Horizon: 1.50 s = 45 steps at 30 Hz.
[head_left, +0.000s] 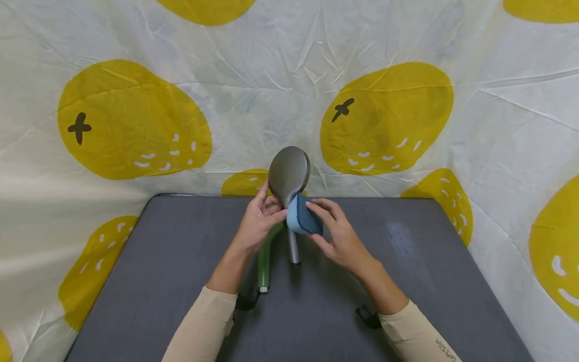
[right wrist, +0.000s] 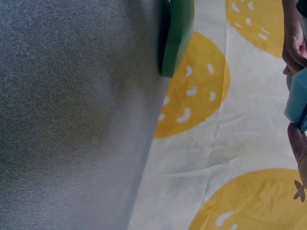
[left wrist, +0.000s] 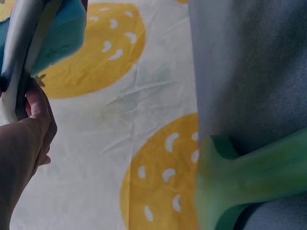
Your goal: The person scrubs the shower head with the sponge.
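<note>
Above the grey counter [head_left: 181, 281], the left hand [head_left: 255, 226] grips the upright shower head [head_left: 289, 173] at its neck; the right hand [head_left: 339, 234] pinches the blue sponge [head_left: 300, 217] against it. Steady the handle and keep sponge pressure even.

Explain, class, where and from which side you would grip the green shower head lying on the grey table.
Probably grip the green shower head at its straight handle, from above and from the near end. It lies flat on the table with its handle towards the person, while its far end is hidden under the left hand.
</note>
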Available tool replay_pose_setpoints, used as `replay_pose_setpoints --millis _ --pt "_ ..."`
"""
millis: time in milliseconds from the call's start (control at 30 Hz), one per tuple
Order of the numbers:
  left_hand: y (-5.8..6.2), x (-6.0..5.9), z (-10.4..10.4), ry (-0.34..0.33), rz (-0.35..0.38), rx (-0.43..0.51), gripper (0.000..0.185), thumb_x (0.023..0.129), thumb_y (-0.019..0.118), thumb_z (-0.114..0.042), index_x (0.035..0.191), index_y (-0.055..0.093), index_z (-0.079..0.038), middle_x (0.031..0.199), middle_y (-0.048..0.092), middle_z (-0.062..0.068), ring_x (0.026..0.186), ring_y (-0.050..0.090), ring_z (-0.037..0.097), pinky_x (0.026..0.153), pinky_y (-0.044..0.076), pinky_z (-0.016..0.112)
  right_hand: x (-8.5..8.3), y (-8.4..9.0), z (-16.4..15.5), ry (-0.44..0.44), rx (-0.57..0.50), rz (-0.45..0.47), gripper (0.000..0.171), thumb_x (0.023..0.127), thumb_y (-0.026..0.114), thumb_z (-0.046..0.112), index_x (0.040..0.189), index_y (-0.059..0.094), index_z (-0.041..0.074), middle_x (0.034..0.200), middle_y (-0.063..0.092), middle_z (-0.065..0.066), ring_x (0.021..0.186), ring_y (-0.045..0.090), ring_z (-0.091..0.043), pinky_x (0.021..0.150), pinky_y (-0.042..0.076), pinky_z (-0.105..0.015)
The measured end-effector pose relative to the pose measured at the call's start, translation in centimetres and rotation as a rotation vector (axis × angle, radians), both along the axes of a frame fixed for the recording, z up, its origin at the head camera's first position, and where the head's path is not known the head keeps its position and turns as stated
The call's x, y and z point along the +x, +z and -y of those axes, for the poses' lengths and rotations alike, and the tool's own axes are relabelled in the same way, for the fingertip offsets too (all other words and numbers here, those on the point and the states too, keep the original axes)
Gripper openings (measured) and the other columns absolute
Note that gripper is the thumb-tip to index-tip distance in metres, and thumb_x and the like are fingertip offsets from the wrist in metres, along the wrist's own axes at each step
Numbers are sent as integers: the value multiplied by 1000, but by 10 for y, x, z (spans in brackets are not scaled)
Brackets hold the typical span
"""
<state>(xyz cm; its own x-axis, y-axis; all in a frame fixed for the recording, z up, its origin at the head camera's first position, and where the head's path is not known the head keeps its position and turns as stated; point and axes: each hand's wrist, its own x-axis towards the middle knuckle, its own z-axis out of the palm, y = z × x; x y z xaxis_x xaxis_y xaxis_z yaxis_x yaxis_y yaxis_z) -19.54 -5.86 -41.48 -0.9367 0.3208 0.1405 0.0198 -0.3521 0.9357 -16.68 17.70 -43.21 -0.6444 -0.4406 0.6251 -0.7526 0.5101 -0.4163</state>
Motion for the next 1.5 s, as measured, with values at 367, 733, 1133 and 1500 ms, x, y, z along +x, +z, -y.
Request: replay_pose_setpoints --millis 367,733,1133,1500 --pt "-4 1 5 -17 61 -21 91 97 58 14 165 1 -4 115 69 7 95 72 10 92 58 22 5 4 -3 3 44 16 77 83 86 5 152 50 10 149 45 -20 130 52 -33 98 54 -47" --pt "-12 1 4 -44 16 145 82 100 53 14 166 10 -9 114 73 2 102 73 11 94 58 22 28 5 -13 57 153 41 72 89 83 19 153 49 12 149 47 -18 128 54 -32 93 57 -48" --pt "-16 6 -2 -59 10 251 88 86 38 25 163 14 -8 113 61 9 94 68 16 94 60 33 34 5 -35 -27 119 114 80 84 86 10 154 48 13 150 46 -15 128 55 -27 99 55 -37" --pt "-17 7 4 -63 -39 179 50 102 44 15 149 29 10 113 63 3 99 69 12 98 58 33 27 3 -63 -52 86 77 82 77 88 2 151 52 8 147 48 -17 130 51 -29 112 31 -7"
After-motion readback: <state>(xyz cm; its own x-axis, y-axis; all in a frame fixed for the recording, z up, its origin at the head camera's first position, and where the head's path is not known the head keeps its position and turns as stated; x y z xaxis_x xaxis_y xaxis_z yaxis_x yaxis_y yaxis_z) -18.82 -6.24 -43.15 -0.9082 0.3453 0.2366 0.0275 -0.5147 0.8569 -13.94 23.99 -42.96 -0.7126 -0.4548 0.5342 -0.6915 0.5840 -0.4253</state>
